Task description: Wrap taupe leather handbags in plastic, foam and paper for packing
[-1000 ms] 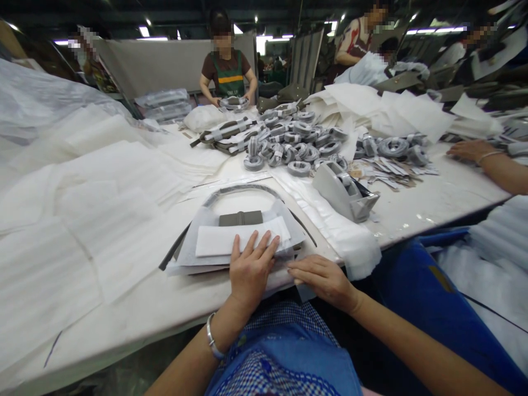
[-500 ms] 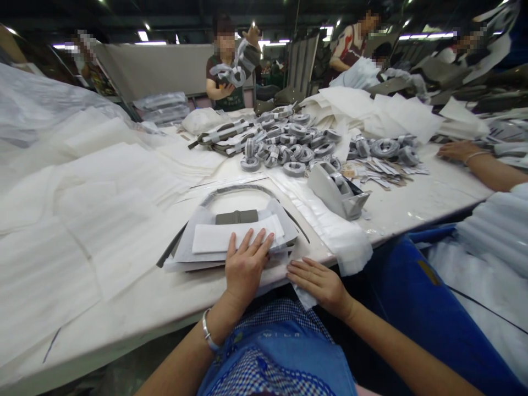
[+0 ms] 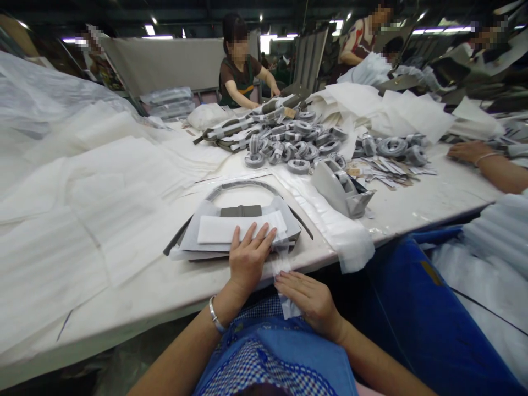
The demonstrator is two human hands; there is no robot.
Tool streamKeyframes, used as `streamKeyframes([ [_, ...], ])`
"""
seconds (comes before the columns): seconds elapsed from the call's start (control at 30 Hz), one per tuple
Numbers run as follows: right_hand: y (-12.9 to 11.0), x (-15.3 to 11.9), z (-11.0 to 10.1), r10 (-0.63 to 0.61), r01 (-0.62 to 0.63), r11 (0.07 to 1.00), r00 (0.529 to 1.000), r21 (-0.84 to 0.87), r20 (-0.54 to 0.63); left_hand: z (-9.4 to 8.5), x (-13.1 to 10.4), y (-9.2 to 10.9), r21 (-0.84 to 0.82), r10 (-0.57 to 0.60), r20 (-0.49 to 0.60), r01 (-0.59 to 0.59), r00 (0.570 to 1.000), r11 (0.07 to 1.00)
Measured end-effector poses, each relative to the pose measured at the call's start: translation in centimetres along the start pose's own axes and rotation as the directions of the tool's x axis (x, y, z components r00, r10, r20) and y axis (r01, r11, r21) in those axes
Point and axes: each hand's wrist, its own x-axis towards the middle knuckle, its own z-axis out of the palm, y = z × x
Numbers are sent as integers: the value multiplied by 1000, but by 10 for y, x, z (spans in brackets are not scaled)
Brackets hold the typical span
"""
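A bag (image 3: pixel 170 246) with a looped, wrapped handle (image 3: pixel 243 185) lies on the table before me, partly covered by thin white wrapping sheet. A folded white foam pad (image 3: pixel 218 229) rests on top, below a grey-brown tab (image 3: pixel 240 211). My left hand (image 3: pixel 249 256) lies flat on the pad's right side, fingers slightly spread. At the table's front edge, my right hand (image 3: pixel 311 301) has its fingers straight and close together over a translucent plastic strip (image 3: pixel 289 308). The strip hangs down past the edge; my right thumb is hidden.
A grey tape dispenser (image 3: pixel 340 190) stands right of the bag, beside a white foam strip (image 3: pixel 355 247). Behind are many wrapped grey rings (image 3: pixel 299 166). White sheets (image 3: pixel 127 220) cover the left. A blue bin (image 3: pixel 408 297) stands right. A co-worker (image 3: pixel 241 71) reaches in opposite; another person's hand (image 3: pixel 470 152) is at right.
My right hand has moved left and slightly down with the strip, closer to my left hand. My left hand stays on the pad. The co-worker opposite has lowered both arms to the pile.
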Motion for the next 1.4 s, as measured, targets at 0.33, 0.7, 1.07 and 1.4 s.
streamKeyframes([
  [0.33, -14, 13, -7, -10, 11, 1000, 999, -26, 35, 1, 0, 0, 0, 6, -20, -6, 1000, 1000],
  [0.7, -16, 27, -29, -8, 11, 999, 996, -30, 88, 9, -3, -4, -16, 26, -50, -27, 998, 1000],
  [1.07, 62, 124, -44, 152, -123, 981, 968, -150, 199, 7, -4, -5, -50, 61, -103, -66, 993, 997],
  [1.4, 107, 157, -17, 255, -240, 967, 878, -86, 406, -2, -1, -8, -220, 5, -81, -23, 997, 975],
])
